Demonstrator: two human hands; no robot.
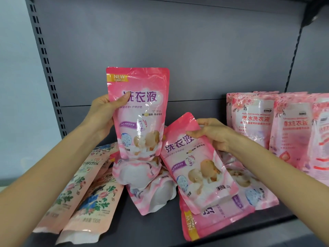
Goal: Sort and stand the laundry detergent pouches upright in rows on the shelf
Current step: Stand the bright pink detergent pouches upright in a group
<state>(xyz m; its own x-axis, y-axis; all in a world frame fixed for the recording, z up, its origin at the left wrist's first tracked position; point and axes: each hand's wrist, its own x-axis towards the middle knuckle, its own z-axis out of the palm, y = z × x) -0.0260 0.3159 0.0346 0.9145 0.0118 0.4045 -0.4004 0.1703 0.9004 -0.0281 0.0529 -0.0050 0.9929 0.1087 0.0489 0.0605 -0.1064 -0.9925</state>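
Fingers (124,98) of left hand (104,113) being closed on upright pouch (140,111), long axis vertical. Tilted pouch (194,168) being pinched at top by right hand (215,135), leaning over heap (153,186); standing row (277,125) nearer right hand.

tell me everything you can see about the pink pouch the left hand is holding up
The upright glossy pink plastic pouch is a flat-topped stand-up bag with a yellow "NEW FORMULA" corner flag, large purple Chinese lettering, a purple band and pale cotton-like images lower down. Its film is wrinkled and reflects light. The left hand grips its left edge, thumb across the front. It stands nearly vertical in front of the grey shelf back panel, its bottom meeting the heap of fallen pink pouches.
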